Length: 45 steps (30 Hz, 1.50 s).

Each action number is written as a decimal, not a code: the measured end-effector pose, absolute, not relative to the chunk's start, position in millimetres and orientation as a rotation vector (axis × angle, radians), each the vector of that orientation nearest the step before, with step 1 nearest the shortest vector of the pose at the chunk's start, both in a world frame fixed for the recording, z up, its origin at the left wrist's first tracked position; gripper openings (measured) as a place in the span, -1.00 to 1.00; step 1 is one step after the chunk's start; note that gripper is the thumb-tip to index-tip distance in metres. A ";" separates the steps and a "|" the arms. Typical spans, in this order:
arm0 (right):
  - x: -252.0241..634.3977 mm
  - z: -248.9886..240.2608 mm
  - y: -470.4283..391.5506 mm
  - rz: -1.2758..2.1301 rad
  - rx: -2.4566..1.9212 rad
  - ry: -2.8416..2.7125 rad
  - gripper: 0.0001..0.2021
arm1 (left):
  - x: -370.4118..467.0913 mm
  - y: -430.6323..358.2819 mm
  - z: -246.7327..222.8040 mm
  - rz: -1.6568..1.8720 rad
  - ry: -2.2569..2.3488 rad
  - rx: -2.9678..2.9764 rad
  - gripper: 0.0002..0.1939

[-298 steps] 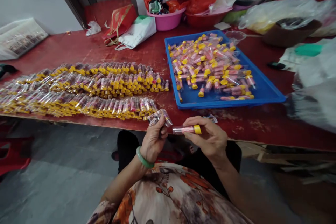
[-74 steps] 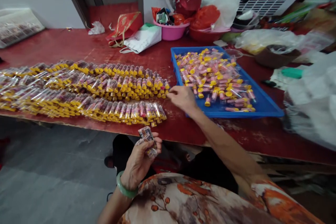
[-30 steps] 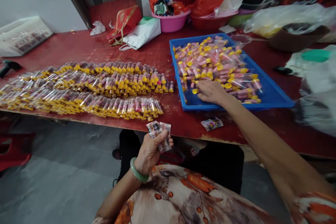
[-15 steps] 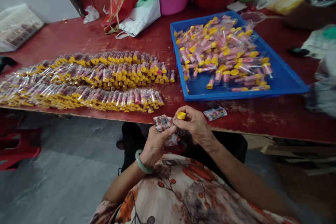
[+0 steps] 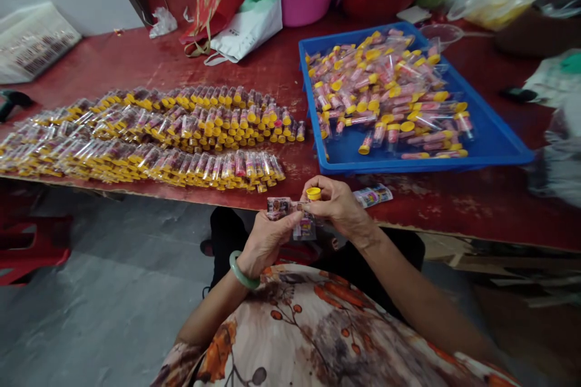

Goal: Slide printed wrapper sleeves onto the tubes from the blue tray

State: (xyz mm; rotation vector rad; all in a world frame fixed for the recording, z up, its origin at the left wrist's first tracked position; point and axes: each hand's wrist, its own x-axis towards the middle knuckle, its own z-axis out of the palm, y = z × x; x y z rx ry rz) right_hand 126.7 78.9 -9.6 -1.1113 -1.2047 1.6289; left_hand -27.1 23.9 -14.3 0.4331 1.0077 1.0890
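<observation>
My left hand (image 5: 269,240), with a green bangle at its wrist, is closed on small printed clear plastic sleeves (image 5: 278,207); part of them hangs below the thumb. Close beside it, my right hand (image 5: 344,210) pinches a small tube by its yellow cap (image 5: 313,194). The tube's body is mostly hidden behind the fingers and the sleeves. Both hands meet over my lap, just in front of the table edge. Beyond my right wrist, a flat printed sleeve piece (image 5: 374,195) lies on the red table (image 5: 290,72).
A blue tray (image 5: 497,144) at the right holds many loose pink tubes with yellow caps. Stacked rows of wrapped tubes (image 5: 200,127) run along the left. Bags (image 5: 247,27) and a pink basin (image 5: 304,6) stand behind. A red stool (image 5: 36,248) is at lower left.
The printed sleeves have turned flatter, and their lower part now shows its printed face beneath the fingers. Both hands keep their hold, and the view has shifted slightly.
</observation>
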 end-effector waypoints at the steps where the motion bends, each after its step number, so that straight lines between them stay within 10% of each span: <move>1: 128.7 -8.6 78.2 1.602 -1.117 -1.207 -0.74 | -26.5 24.4 -12.1 1.070 1.002 0.445 -0.66; 45: 128.4 -55.4 -14.7 0.225 -0.966 -1.406 -0.55 | 13.5 -0.7 -6.5 1.230 1.112 0.271 -0.52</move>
